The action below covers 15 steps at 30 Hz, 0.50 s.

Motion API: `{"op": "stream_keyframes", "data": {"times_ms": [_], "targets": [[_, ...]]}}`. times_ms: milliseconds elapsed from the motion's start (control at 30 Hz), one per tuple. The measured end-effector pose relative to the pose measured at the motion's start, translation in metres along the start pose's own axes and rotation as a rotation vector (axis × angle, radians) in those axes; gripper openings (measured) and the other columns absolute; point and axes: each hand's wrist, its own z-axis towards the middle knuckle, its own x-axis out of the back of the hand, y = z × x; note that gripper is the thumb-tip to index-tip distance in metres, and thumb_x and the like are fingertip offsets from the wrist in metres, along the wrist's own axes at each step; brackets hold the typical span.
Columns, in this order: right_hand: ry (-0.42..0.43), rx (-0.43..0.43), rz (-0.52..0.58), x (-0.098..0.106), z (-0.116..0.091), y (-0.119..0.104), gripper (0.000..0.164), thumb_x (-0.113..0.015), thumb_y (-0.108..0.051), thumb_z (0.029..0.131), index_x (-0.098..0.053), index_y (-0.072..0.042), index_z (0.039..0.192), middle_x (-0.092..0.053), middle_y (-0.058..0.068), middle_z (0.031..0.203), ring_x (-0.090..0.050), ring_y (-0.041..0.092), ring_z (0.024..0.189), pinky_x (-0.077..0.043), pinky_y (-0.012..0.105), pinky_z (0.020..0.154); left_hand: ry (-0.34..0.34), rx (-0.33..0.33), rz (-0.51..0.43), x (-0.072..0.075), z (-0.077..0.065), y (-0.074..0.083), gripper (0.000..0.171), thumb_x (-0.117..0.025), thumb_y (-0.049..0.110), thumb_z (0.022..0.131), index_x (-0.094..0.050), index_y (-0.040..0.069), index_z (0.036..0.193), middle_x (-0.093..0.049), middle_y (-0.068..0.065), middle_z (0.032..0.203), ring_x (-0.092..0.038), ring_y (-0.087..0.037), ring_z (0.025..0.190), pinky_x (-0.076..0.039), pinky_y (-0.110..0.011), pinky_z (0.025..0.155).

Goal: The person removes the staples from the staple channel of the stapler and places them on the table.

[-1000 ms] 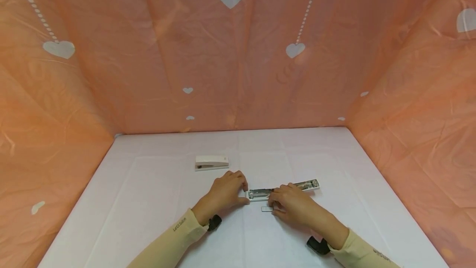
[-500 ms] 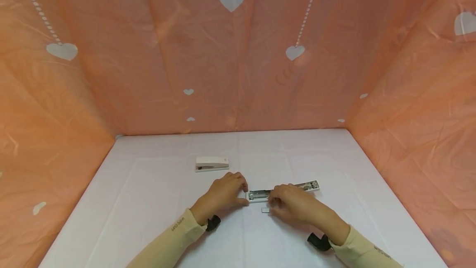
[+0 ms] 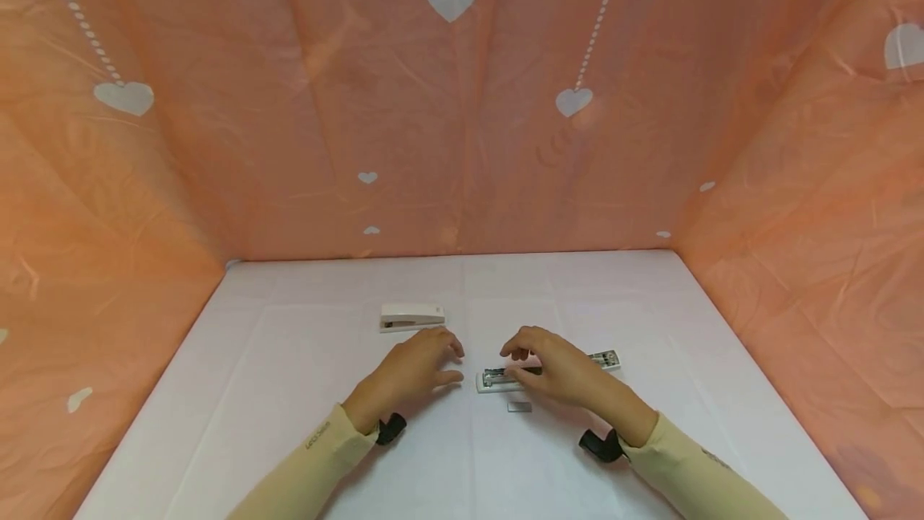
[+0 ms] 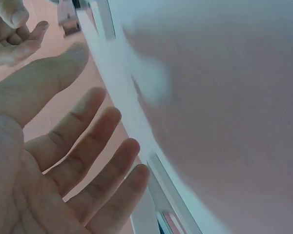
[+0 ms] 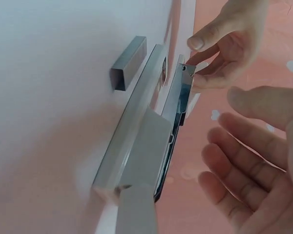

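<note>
A white stapler [image 3: 493,383], swung fully open, lies on the white table with its metal magazine showing. My right hand [image 3: 559,365] hovers over it and covers its middle; the fingers are loosely bent and hold nothing. In front of the stapler rests a short strip of staples [image 3: 519,407], seen end-on as a grey channel in the right wrist view. To the left of the stapler hangs my left hand [image 3: 411,367], apart from it, its fingers spread and relaxed in the left wrist view.
A second white stapler [image 3: 412,316], closed, sits farther back, just beyond the left hand. Orange sheeting [image 3: 462,143] with pale hearts walls the table [image 3: 303,392] at the back and on both sides.
Both hands have let go of the opened stapler. The left hand has drawn back to the left; the right has risen, uncovering the staple strip. The stapler stays in place.
</note>
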Motion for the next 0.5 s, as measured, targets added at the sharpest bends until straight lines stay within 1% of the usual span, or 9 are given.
{"op": "stream_keyframes", "data": {"times_ms": [67, 200, 300, 400, 500], "targets": [[0.012, 0.002, 0.003, 0.000, 0.004, 0.000, 0.022, -0.079, -0.013, 0.099, -0.074, -0.007, 0.119, -0.068, -0.002, 0.105, -0.064, 0.014, 0.099, -0.058, 0.041, 0.092, 0.021, 0.014, -0.013, 0.004, -0.004, -0.005, 0.028, -0.087, 0.027, 0.092, -0.073, 0.017, 0.114, -0.070, 0.001, 0.122, -0.064, -0.027, 0.126, -0.058, -0.050, 0.091], [0.046, 0.036, 0.013, 0.000, 0.012, 0.002, 0.025, -0.079, -0.012, 0.098, -0.073, -0.005, 0.121, -0.070, 0.005, 0.109, -0.064, 0.018, 0.103, -0.058, 0.045, 0.093, 0.050, 0.070, -0.015, 0.013, -0.012, -0.013, 0.029, -0.086, 0.027, 0.093, -0.073, 0.016, 0.116, -0.070, 0.000, 0.127, -0.063, -0.028, 0.128, -0.057, -0.053, 0.093], [0.064, 0.056, 0.012, -0.001, 0.019, 0.002, 0.027, -0.080, -0.012, 0.097, -0.073, -0.003, 0.122, -0.071, 0.009, 0.111, -0.064, 0.018, 0.105, -0.057, 0.045, 0.095, 0.073, 0.099, -0.015, 0.019, -0.019, -0.019, 0.031, -0.086, 0.028, 0.094, -0.073, 0.014, 0.119, -0.069, -0.001, 0.131, -0.064, -0.027, 0.127, -0.056, -0.053, 0.096], [0.083, 0.068, 0.001, -0.002, 0.027, 0.000, 0.028, -0.080, -0.013, 0.097, -0.073, -0.003, 0.122, -0.072, 0.010, 0.113, -0.065, 0.019, 0.106, -0.057, 0.043, 0.096, 0.111, 0.094, -0.038, 0.026, -0.027, -0.028, 0.034, -0.085, 0.025, 0.094, -0.073, 0.010, 0.122, -0.069, -0.005, 0.135, -0.064, -0.030, 0.127, -0.056, -0.054, 0.099], [0.098, 0.075, -0.005, -0.004, 0.033, -0.001, 0.027, -0.080, -0.013, 0.097, -0.072, -0.004, 0.122, -0.072, 0.010, 0.113, -0.066, 0.020, 0.106, -0.057, 0.044, 0.096, 0.153, 0.082, -0.081, 0.033, -0.034, -0.036, 0.037, -0.084, 0.022, 0.095, -0.073, 0.007, 0.127, -0.068, -0.006, 0.135, -0.064, -0.033, 0.127, -0.055, -0.055, 0.100]]}}
